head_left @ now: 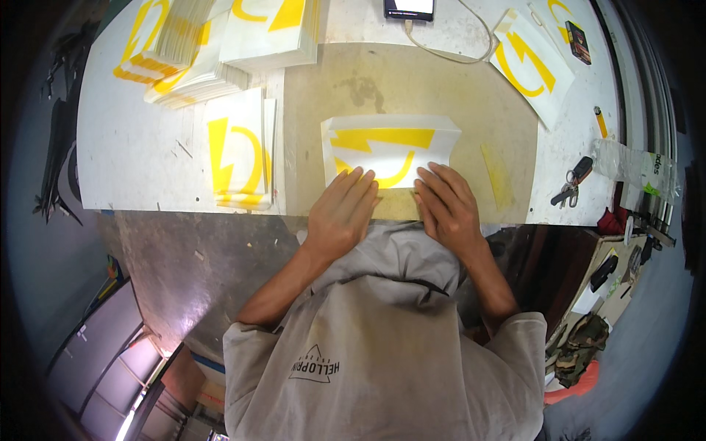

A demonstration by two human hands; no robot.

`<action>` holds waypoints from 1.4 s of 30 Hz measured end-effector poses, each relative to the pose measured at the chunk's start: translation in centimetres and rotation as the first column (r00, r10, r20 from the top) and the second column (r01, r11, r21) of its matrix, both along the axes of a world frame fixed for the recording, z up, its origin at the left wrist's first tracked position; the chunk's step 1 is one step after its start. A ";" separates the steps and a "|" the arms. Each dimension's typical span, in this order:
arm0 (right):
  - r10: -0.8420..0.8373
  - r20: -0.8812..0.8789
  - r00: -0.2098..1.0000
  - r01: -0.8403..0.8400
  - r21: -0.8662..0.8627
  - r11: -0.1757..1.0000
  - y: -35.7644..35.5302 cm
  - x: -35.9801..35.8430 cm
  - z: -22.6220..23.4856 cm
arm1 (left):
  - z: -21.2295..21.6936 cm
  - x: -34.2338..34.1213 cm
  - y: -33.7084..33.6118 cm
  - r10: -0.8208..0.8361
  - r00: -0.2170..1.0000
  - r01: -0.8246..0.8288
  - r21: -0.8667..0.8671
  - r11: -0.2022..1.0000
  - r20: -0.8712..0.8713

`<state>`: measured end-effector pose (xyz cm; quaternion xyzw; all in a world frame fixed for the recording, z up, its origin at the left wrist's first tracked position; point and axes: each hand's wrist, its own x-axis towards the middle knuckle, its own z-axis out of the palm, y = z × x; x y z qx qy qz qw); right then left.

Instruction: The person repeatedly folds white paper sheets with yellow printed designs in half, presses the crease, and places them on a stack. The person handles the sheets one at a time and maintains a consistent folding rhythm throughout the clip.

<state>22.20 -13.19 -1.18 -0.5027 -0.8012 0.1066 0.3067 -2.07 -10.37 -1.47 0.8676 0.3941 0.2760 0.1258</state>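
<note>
Left hand (340,209) and right hand (450,209): fingers laid on the near corners of the white-and-yellow printed paper (382,156); can't tell if either grip pinches underneath. Paper's on the tan mat (507,95), near the front edge of the bench (147,162). I'd square edges first, press both sides evenly, smooth centre outward. Small printed pile (239,154) left, tall stacks (257,40) beyond: don't snag them.

The table (125,158) bears paper stacks (268,37), seemingly a phone (409,9)
</note>
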 end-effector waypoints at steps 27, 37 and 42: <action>-0.242 0.162 0.957 0.249 -0.021 0.968 0.2 0.5 1.1 | -0.7 -0.3 1.0 0.157 0.981 -0.155 0.026 0.988 -0.111; 0.096 0.303 0.948 -0.072 -0.091 0.993 8.4 -0.1 3.5 | 3.4 -0.2 7.7 -0.100 0.938 0.064 -0.118 0.991 -0.332; 0.066 0.258 0.964 0.002 -0.254 0.967 9.2 0.5 3.7 | 2.7 -0.6 7.1 -0.091 0.934 0.053 -0.119 0.992 -0.345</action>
